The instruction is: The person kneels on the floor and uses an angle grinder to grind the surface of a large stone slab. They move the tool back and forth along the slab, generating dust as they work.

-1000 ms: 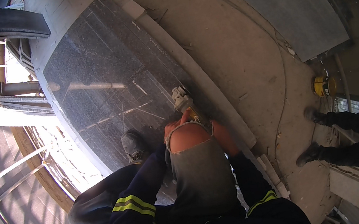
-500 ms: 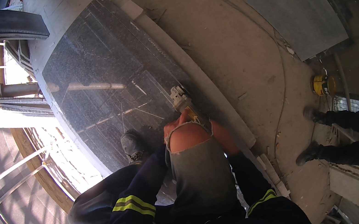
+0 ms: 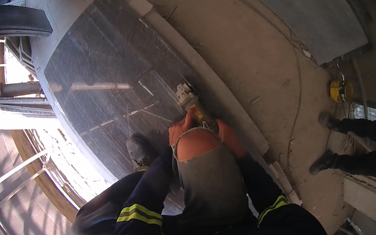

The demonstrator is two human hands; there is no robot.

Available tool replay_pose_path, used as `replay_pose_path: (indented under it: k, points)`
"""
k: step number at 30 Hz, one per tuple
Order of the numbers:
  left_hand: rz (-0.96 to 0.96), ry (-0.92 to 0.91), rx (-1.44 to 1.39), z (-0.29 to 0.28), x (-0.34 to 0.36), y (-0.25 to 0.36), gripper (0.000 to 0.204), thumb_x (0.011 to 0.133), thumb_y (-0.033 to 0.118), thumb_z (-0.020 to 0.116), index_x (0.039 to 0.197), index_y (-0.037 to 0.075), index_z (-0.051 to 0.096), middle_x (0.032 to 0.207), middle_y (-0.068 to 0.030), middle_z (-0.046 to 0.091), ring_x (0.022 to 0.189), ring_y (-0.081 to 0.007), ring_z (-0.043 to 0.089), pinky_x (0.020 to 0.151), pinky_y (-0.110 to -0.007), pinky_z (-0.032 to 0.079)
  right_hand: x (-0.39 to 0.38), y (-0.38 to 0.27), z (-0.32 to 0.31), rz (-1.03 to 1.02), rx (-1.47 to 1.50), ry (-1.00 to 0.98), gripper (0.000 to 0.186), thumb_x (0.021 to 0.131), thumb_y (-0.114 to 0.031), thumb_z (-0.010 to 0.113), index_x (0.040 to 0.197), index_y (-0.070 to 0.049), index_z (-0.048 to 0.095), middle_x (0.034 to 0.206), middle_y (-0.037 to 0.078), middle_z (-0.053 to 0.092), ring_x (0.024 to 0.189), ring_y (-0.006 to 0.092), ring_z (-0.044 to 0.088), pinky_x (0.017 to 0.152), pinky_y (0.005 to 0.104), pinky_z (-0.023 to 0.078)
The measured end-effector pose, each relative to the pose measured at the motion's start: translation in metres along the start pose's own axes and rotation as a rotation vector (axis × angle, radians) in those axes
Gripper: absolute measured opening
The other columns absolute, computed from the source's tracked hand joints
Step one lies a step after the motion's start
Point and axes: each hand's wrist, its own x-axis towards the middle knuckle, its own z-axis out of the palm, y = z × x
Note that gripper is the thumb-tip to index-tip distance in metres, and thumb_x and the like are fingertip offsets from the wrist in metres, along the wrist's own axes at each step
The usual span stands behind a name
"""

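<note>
An angle grinder (image 3: 198,111) with a yellow body and a grey metal head lies low over a large dark stone slab (image 3: 100,48), close to the slab's right edge. Around the left side of its body is my left hand (image 3: 180,129), fingers closed. My right hand (image 3: 230,136) grips the grinder's rear from the right; my bent knee (image 3: 197,144), bare through torn trousers, hides much of both hands and the tool's back end. The disc cannot be made out. Pale scratches and straight lines mark the slab's dusty surface.
My shoe (image 3: 139,149) rests on the slab. Another grey slab (image 3: 298,8) stands at the far right. A cable (image 3: 299,96) curves across the dusty floor near a yellow round object (image 3: 338,91). Another person's legs (image 3: 369,127) are at right; metal pipes (image 3: 18,89) are at left.
The grinder and both hands have shifted slightly forward along the slab's right edge. My view has tilted a little. Both hands keep their grip.
</note>
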Motion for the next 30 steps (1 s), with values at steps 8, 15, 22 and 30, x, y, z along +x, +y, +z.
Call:
replay_pose_path:
  k: [8,15,22,30]
  points:
    - [0.108,-0.022,-0.051,0.012,-0.011,-0.011,0.074,0.089,0.019,0.074,0.159,0.018,0.048,0.104,-0.0123,0.078,0.085,-0.0368,0.077,0.073,-0.045,0.060,-0.023,-0.015,-0.016,0.028,0.016,0.017,0.057,0.094,-0.044,0.075,0.131,-0.004,0.059,0.112,0.033,0.072,0.108,0.0548,0.067,0.088,0.0599,0.054]
    - [-0.394,-0.273,-0.236,0.016,-0.014,0.001,0.065,0.097,0.045,0.071,0.156,0.025,0.056,0.121,-0.0085,0.076,0.110,-0.0257,0.072,0.094,-0.038,0.054,-0.030,-0.015,-0.022,0.080,0.045,-0.027,0.057,0.094,-0.042,0.075,0.134,-0.004,0.059,0.112,0.032,0.073,0.108,0.0545,0.067,0.089,0.0598,0.054]
    - [-0.352,-0.142,-0.276,0.029,-0.018,-0.011,0.069,0.095,0.027,0.073,0.160,0.020,0.048,0.110,-0.0106,0.080,0.082,-0.0306,0.077,0.075,-0.040,0.060,-0.034,-0.013,-0.025,0.109,0.046,-0.063,0.054,0.096,-0.038,0.072,0.135,-0.003,0.059,0.112,0.033,0.072,0.108,0.0549,0.067,0.090,0.0603,0.054]
    - [-0.417,-0.218,-0.431,0.040,-0.023,-0.014,0.069,0.094,0.026,0.073,0.158,0.019,0.049,0.107,-0.0116,0.079,0.082,-0.0316,0.077,0.074,-0.041,0.060,-0.042,-0.014,-0.028,0.103,-0.004,-0.048,0.058,0.094,-0.037,0.075,0.137,-0.002,0.058,0.117,0.033,0.071,0.114,0.0541,0.066,0.095,0.0593,0.053]
